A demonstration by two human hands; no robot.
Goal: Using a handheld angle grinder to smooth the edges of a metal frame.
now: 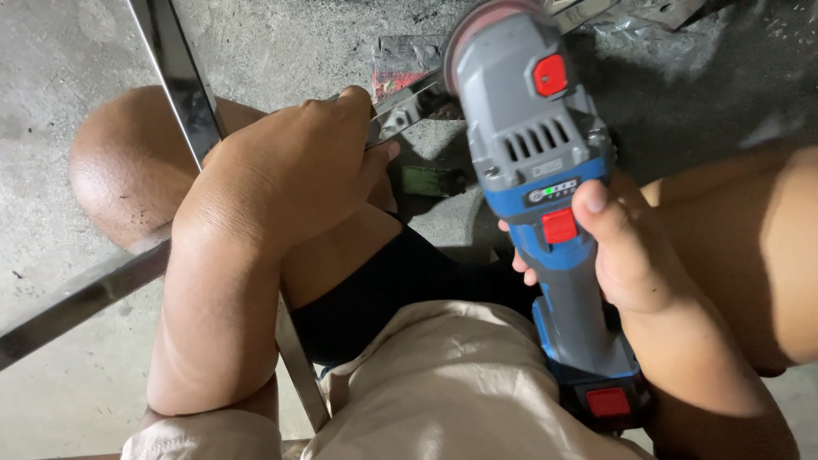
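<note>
My right hand [626, 247] grips the blue and grey body of a cordless angle grinder [537, 153] with red buttons, its disc end pointing away from me at the top of the view. My left hand [290, 170] is closed around a shiny metal bar [407, 106] that runs across my lap toward the grinder's head. The grinder's disc sits right by the far end of that bar; whether they touch is hidden.
A second metal bar [179, 77] rises toward the upper left, crossing the first one [77, 298]. My bare knees [119, 162] flank the work above a grey concrete floor. A red block [396, 81] and a small green object [430, 181] lie on the floor.
</note>
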